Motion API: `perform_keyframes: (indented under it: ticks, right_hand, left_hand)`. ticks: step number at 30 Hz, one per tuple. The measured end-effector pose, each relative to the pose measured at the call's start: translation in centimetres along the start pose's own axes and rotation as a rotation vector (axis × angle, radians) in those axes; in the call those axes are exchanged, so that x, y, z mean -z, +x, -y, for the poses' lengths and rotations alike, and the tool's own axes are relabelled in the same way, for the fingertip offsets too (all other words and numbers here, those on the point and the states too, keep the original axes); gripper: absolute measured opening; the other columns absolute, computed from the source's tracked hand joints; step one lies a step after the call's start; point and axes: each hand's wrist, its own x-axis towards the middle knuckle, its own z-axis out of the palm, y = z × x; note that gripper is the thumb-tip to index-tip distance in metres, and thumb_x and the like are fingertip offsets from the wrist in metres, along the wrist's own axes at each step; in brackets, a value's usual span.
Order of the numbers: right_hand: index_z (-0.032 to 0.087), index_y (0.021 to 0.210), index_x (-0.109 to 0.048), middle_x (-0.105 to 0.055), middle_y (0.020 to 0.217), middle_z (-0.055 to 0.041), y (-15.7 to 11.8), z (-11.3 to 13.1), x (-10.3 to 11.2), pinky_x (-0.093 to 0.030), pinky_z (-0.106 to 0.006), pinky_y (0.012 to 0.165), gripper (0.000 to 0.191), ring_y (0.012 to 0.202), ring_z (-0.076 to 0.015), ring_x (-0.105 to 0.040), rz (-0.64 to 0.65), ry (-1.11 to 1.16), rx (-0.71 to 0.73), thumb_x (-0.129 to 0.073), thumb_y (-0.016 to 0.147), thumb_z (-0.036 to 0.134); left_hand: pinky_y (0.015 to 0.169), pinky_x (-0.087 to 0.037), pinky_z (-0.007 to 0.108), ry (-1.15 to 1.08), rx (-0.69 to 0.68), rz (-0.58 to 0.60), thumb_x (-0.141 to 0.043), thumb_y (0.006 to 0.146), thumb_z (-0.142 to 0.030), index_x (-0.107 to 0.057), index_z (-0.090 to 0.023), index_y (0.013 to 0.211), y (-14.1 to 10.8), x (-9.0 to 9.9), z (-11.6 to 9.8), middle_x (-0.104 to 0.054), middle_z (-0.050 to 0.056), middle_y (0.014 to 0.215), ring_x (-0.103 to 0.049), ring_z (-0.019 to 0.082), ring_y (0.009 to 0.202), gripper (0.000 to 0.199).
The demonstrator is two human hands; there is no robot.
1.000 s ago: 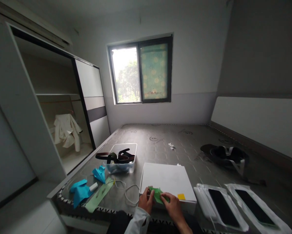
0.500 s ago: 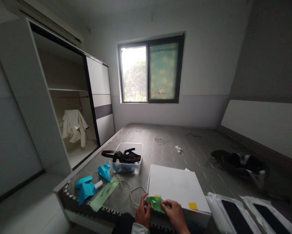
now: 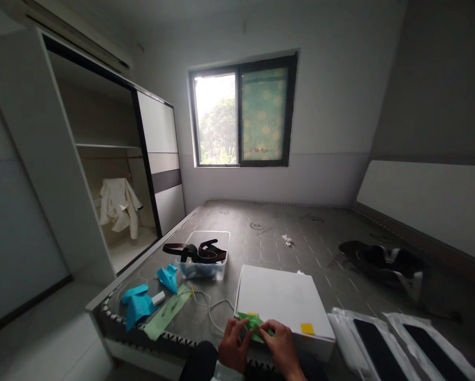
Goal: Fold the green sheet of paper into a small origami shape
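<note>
Between my two hands is a piece of green paper (image 3: 253, 324), creased and partly covered by my fingers. My left hand (image 3: 233, 343) pinches its left side, and my right hand (image 3: 280, 344) pinches its right side. Both hands are at the near edge of a white box (image 3: 280, 299) that lies on the mattress. A yellow square (image 3: 307, 328) sits on the box's front edge, right of my hands. Off to the left lie a flat green strip of paper (image 3: 168, 313) and crumpled blue paper pieces (image 3: 136, 307).
A clear plastic container (image 3: 203, 272) holding dark belts (image 3: 209, 252) stands on the mattress (image 3: 261, 211). A white cable (image 3: 210, 307) curls left of the box. Dark flat items in clear wrapping (image 3: 374, 341) lie at right, with a black cap-like object (image 3: 392, 264) behind them.
My fingers have shifted on the green paper, which now looks more bunched and narrower between them. The whole view has moved slightly.
</note>
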Motion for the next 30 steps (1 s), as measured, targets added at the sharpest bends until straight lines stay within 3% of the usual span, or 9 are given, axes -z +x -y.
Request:
perform_keyframes:
  ticks: [9, 16, 21, 24, 30]
  right_hand:
    - [0.021, 0.064, -0.068, -0.072, 0.070, -0.0033, -0.6, -1.0, 1.2, -0.045, -0.025, 0.066, 0.047, 0.071, -0.0202, -0.066, -0.043, -0.038, 0.014, -0.056, 0.079, 0.064]
    - [0.021, 0.065, -0.068, -0.072, 0.072, -0.0047, -0.7, -1.1, 1.8, -0.046, -0.025, 0.067, 0.051, 0.072, -0.0206, -0.067, -0.050, -0.044, 0.022, -0.053, 0.080, 0.068]
    - [0.021, 0.067, -0.068, -0.071, 0.073, -0.0058, -0.7, -1.5, 1.5, -0.046, -0.027, 0.068, 0.053, 0.072, -0.0209, -0.066, -0.070, -0.073, 0.050, -0.048, 0.083, 0.068]
    - [0.022, 0.068, -0.068, -0.071, 0.073, -0.0058, -0.8, -1.6, 1.2, -0.047, -0.027, 0.069, 0.053, 0.071, -0.0207, -0.066, -0.061, -0.086, 0.065, -0.047, 0.083, 0.068]
    - [0.024, 0.069, -0.068, -0.071, 0.075, -0.0038, -1.1, -1.0, 1.1, -0.046, -0.025, 0.066, 0.046, 0.073, -0.0195, -0.067, -0.042, -0.132, 0.106, -0.048, 0.087, 0.062]
  left_hand:
    - [0.046, -0.046, 0.025, -0.003, 0.086, 0.176, -0.044, 0.084, -0.067, -0.076, -0.028, 0.087, -0.4, -1.0, -0.9, -0.071, 0.004, 0.081, -0.051, 0.011, 0.039, 0.051]
    - [0.049, -0.047, 0.025, 0.052, 0.127, 0.128, -0.049, 0.086, -0.057, -0.075, -0.025, 0.087, -0.4, -1.2, -1.9, -0.073, 0.004, 0.084, -0.060, 0.013, 0.046, 0.041]
    - [0.047, -0.044, 0.022, 0.163, 0.120, 0.186, -0.060, 0.081, -0.042, -0.074, -0.027, 0.078, -0.3, -0.7, -1.8, -0.069, 0.001, 0.097, -0.056, 0.008, 0.043, 0.020]
    - [0.049, -0.045, 0.021, 0.216, 0.125, 0.211, -0.064, 0.078, -0.034, -0.075, -0.029, 0.079, -0.2, -0.5, -1.6, -0.067, 0.002, 0.097, -0.063, 0.012, 0.055, 0.012]
    - [0.053, -0.048, 0.021, 0.216, 0.171, 0.253, -0.063, 0.078, -0.029, -0.074, -0.028, 0.084, -0.2, -0.2, -1.4, -0.063, 0.003, 0.099, -0.068, 0.016, 0.071, 0.013]
